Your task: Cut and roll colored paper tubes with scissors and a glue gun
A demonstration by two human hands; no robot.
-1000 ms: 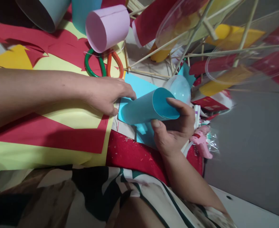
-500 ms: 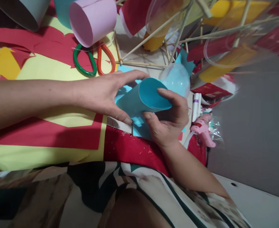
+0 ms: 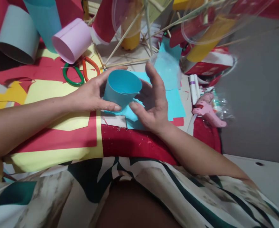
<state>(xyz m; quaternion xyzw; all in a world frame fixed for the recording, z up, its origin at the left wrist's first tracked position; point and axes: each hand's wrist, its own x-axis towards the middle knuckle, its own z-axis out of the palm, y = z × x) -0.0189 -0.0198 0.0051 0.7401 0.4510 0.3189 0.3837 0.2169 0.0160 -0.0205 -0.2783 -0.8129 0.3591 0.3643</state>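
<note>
A short blue paper tube [image 3: 121, 87] stands upright with its open end facing me, over a flat blue paper sheet [image 3: 175, 106]. My left hand [image 3: 92, 93] wraps its left side, thumb low and fingers round the back. My right hand [image 3: 152, 101] cups the right side, thumb near the base and fingers raised along the far wall. Both hands grip the blue tube between them.
Scissors with green and orange handles [image 3: 79, 72] lie behind my left hand. A pink paper tube [image 3: 70, 39], a grey tube [image 3: 17, 34] and a tall blue tube [image 3: 44, 19] stand at back left. A pink glue gun [image 3: 207, 110] lies right. Bamboo sticks [image 3: 122, 61] and clear plastic cups [image 3: 201, 22] hang overhead.
The blue tube, lying on its side before, has been turned upright. My left hand went from pressing the sheet to gripping the tube. My view has tilted upward.
</note>
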